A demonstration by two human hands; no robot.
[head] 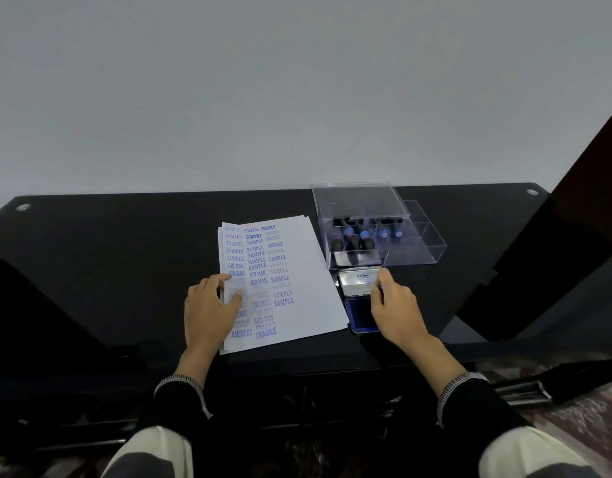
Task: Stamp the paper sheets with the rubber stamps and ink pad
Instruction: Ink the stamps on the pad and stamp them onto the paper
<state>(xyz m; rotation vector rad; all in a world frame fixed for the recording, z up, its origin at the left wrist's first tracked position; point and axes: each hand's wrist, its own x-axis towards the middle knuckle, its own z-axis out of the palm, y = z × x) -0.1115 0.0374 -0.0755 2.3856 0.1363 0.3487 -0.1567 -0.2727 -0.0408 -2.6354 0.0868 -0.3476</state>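
Paper sheets (297, 270): thin, limp stack, table centre, top sheet well stamped | Left hand (208, 305): fingers flat on near-left edge | Right hand (397, 305): pinches raised lid of ink pad (361, 301), right of sheets; hinged, light | Rubber stamps (354, 241): clear box, far right; grip by handles.

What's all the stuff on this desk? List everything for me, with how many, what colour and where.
paper sheets: small stack, white with blue stamped words, desk centre
ink pad: one, blue pad with its silver lid raised, right of the sheets
clear box: one, transparent, behind the ink pad
rubber stamps: several, black handles with blue caps, inside the box
desk: one, glossy black
left hand: rests on the sheets' left edge
right hand: fingers on the lid
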